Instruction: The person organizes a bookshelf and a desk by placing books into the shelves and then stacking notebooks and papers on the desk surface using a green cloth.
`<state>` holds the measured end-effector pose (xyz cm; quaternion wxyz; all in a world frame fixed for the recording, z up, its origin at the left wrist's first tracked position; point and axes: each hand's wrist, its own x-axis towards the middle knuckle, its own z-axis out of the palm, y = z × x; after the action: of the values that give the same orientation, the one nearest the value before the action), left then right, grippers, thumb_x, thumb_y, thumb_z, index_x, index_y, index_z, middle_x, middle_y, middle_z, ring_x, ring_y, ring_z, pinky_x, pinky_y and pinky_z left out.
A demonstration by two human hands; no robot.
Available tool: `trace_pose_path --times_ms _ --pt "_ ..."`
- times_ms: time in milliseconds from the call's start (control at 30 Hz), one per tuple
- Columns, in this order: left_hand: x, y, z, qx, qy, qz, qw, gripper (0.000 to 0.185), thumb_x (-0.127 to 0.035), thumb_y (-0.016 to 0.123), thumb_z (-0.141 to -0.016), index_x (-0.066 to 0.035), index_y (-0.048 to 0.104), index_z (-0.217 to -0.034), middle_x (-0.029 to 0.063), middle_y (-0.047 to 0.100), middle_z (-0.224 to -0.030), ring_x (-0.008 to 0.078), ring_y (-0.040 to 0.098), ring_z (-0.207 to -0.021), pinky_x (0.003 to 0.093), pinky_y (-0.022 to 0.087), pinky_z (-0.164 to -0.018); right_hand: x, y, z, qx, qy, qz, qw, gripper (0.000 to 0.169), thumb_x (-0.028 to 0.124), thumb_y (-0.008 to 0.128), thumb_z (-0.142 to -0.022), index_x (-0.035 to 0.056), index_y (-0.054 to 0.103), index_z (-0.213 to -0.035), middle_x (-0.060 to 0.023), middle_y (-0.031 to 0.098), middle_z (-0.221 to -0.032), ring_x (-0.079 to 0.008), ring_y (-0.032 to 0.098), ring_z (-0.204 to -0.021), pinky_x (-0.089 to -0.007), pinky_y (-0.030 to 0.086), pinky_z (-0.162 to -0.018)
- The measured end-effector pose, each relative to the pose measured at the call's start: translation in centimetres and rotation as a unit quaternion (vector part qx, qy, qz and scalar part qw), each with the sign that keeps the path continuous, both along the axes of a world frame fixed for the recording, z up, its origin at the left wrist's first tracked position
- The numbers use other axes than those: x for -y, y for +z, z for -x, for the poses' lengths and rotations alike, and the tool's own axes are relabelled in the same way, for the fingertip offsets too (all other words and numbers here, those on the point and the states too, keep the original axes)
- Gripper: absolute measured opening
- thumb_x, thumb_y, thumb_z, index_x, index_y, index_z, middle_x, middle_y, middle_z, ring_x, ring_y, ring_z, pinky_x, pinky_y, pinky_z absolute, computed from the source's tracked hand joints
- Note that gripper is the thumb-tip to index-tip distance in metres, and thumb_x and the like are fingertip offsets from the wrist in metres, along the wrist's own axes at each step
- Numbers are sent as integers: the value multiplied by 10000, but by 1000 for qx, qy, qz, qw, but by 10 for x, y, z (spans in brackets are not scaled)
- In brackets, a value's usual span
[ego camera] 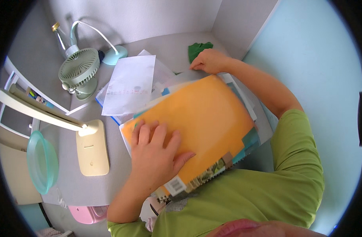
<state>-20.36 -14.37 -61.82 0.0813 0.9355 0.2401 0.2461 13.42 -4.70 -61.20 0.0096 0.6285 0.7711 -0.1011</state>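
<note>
Before me, a stack of books and papers slants over the desk, its lower edge close to my green shirt. An orange folder or cover [204, 115] lies on top. My left hand [155, 148] rests flat on its left part, fingers apart. Beneath it, teal covers [252, 140] and a spiral-bound book with a patterned cover [206, 174] stick out. My right hand [209, 62] is beyond the stack's far edge, fingertips drawn together by a greyish sheet [184, 77] and a crumpled green cloth [197, 50]. Whether it pinches either is unclear.
Loose white paper [130, 86] lies over a blue-edged mesh pouch [117, 119] at the stack's left. Farther left are a small fan [80, 66], a cream desk lamp [92, 154] and a turquoise basin [43, 163]. A light-blue wall [311, 74] bounds the right.
</note>
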Motion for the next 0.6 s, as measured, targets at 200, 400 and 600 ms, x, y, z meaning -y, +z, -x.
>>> trace_pose_path --times_ms 200,400,600 --pt "-3 -1 -3 15 21 -10 1000 420 -436 712 -666 -103 604 -898 94 449 -926 295 425 -941 489 326 -905 -47 -60 -67 73 -119 -191 972 494 391 493 -867 142 469 -1294 -110 623 -1092 -312 586 -985 -434 449 -837" --pt "-9 -2 -8 15 14 9 1000 430 -425 721 -658 -102 594 -912 87 435 -924 287 415 -923 479 332 -892 -151 -59 -47 134 -108 -28 985 405 252 462 -862 -16 534 -1157 -231 585 -1104 -349 572 -1011 -441 457 -848" --pt "-9 -2 -7 22 17 12 1000 439 -414 724 -665 -87 590 -925 89 437 -924 290 412 -915 484 334 -891 -171 -43 93 -140 121 15 983 513 38 426 -839 143 420 -1341 -93 424 -1375 -297 409 -1242 -375 324 -1040"
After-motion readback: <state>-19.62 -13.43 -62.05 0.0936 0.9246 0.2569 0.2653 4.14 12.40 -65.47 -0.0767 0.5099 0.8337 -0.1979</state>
